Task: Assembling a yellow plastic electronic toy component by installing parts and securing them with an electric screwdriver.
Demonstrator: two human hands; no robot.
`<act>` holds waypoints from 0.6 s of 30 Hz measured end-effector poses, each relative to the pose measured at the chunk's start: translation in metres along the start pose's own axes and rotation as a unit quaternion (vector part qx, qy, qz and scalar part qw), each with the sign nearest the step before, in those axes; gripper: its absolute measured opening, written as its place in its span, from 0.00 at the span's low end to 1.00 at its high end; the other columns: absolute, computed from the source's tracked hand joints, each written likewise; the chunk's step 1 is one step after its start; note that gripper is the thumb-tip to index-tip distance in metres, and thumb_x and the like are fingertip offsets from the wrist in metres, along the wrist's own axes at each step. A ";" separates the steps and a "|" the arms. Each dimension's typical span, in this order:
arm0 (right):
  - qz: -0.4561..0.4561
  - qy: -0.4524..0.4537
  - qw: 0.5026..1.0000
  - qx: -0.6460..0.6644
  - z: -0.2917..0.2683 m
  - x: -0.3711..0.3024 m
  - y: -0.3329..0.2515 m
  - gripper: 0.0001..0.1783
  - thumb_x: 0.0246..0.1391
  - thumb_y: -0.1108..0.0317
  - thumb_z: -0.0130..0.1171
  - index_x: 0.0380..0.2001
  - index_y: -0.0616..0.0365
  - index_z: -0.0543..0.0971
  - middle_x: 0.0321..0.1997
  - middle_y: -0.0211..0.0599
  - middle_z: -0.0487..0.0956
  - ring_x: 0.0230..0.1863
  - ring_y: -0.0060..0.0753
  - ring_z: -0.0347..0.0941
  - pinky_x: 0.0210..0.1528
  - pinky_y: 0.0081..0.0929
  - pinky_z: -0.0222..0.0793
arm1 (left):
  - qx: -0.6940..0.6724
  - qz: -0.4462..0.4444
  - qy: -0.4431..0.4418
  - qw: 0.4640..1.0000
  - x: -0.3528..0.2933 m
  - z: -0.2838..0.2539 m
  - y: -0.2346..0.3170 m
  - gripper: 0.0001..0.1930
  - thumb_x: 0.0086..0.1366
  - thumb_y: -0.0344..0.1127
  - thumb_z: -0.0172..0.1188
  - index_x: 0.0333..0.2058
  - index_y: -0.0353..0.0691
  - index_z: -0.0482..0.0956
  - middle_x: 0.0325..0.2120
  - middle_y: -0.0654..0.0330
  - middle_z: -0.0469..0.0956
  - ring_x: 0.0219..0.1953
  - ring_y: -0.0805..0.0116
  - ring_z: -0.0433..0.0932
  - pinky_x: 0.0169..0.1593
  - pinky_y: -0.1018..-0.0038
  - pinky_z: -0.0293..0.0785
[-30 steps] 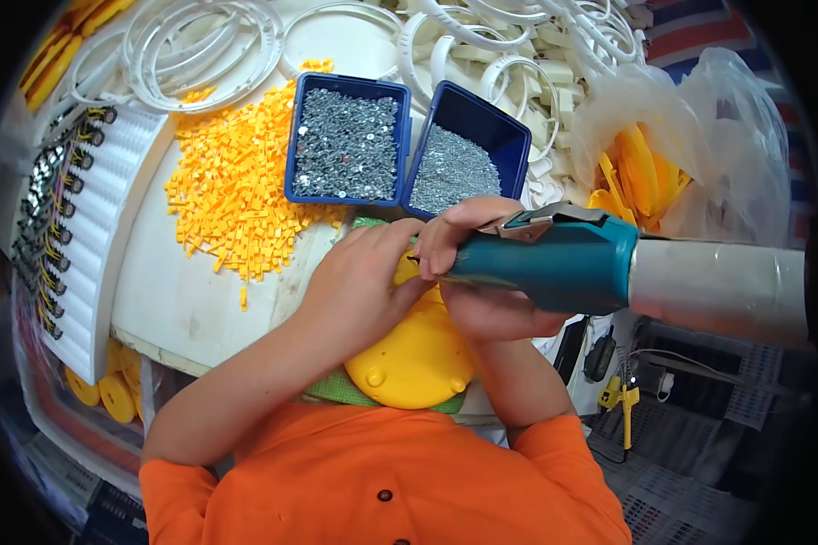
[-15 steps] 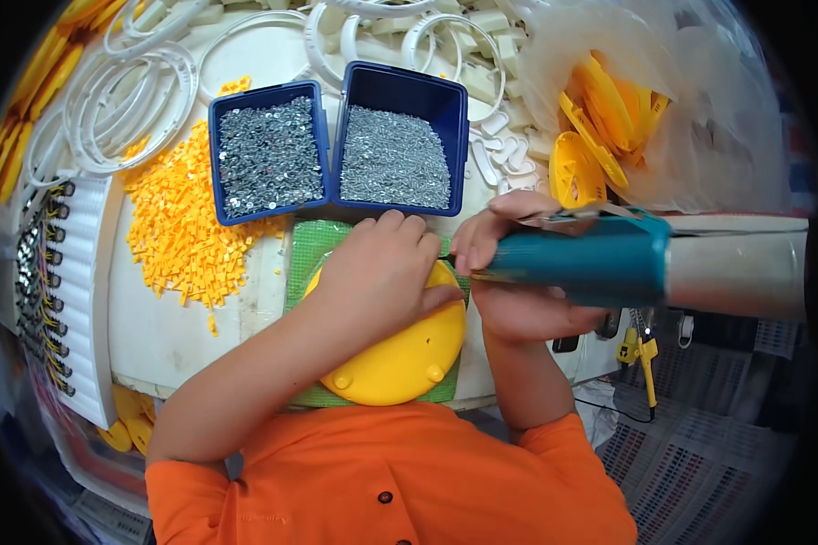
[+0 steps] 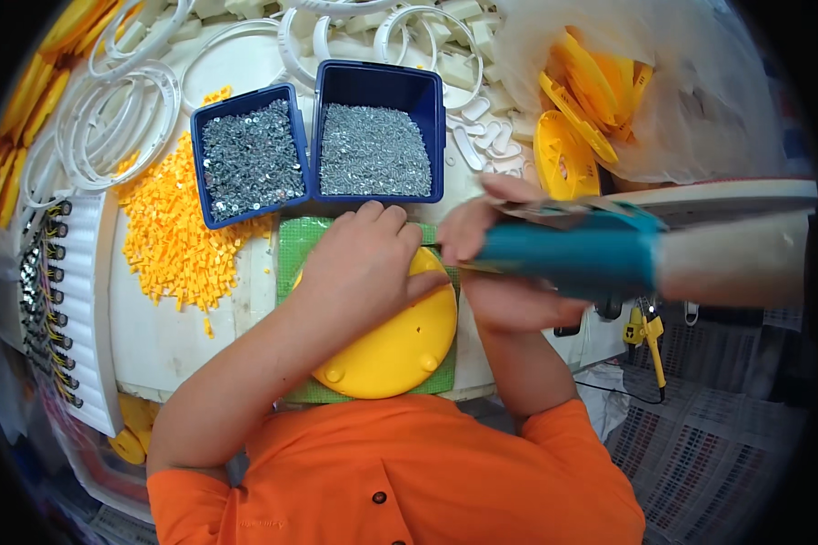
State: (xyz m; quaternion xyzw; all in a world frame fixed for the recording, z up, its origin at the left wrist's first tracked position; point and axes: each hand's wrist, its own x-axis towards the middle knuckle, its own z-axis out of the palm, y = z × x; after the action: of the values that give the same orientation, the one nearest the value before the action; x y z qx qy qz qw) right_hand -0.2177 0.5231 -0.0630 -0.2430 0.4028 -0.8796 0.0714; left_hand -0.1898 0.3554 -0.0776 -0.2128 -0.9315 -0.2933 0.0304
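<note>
Clamping a driver (image 3: 568, 257) at center right, the right hand (image 3: 507, 304) could slip, jabbing the left hand (image 3: 359, 259), grip unclear, atop the central disc (image 3: 393, 352).

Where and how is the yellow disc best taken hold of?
Likely by the lower right rim of the yellow disc, coming from the lower right and pinching the edge. That curved edge lies uncovered on the green mat, while the left hand covers its upper left and the right hand holds the teal tool near its upper right.
</note>
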 end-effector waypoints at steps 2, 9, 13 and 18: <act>-0.023 0.002 0.996 -0.092 0.011 -0.002 -0.031 0.64 0.47 0.15 0.43 0.63 0.70 0.67 0.29 0.42 0.78 0.29 0.37 0.73 0.41 0.37 0.68 | 0.031 -0.003 -0.011 0.999 -0.002 0.001 0.000 0.22 0.56 0.46 0.68 0.43 0.37 0.79 0.38 0.56 0.78 0.45 0.56 0.76 0.51 0.63 0.73; 0.013 0.020 0.996 -0.091 0.008 -0.059 -0.055 0.60 0.50 0.16 0.39 0.59 0.68 0.71 0.29 0.42 0.78 0.29 0.38 0.73 0.41 0.39 0.69 | -0.032 0.224 -0.095 0.969 0.005 0.013 0.018 0.20 0.59 0.54 0.64 0.36 0.40 0.83 0.38 0.57 0.79 0.49 0.58 0.75 0.59 0.60 0.66; 0.017 0.058 0.997 -0.045 0.006 -0.065 -0.040 0.57 0.46 0.19 0.50 0.52 0.70 0.74 0.30 0.48 0.77 0.31 0.41 0.73 0.41 0.39 0.69 | -0.006 0.224 -0.098 0.970 0.009 0.016 0.019 0.22 0.57 0.56 0.64 0.36 0.40 0.83 0.36 0.57 0.79 0.48 0.58 0.76 0.59 0.60 0.66; 0.040 -0.014 0.998 -0.035 0.000 -0.069 -0.037 0.44 0.54 0.33 0.54 0.51 0.69 0.74 0.45 0.48 0.77 0.40 0.42 0.75 0.41 0.35 0.72 | 0.002 0.231 -0.090 0.969 0.005 0.017 0.020 0.22 0.57 0.56 0.64 0.38 0.41 0.82 0.36 0.58 0.80 0.48 0.58 0.76 0.59 0.60 0.66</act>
State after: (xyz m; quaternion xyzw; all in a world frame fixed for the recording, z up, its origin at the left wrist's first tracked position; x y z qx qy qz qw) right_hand -0.1544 0.5697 -0.0611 -0.2416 0.4416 -0.8578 0.1041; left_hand -0.1849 0.3813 -0.0805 -0.4476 -0.8566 -0.2564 0.0142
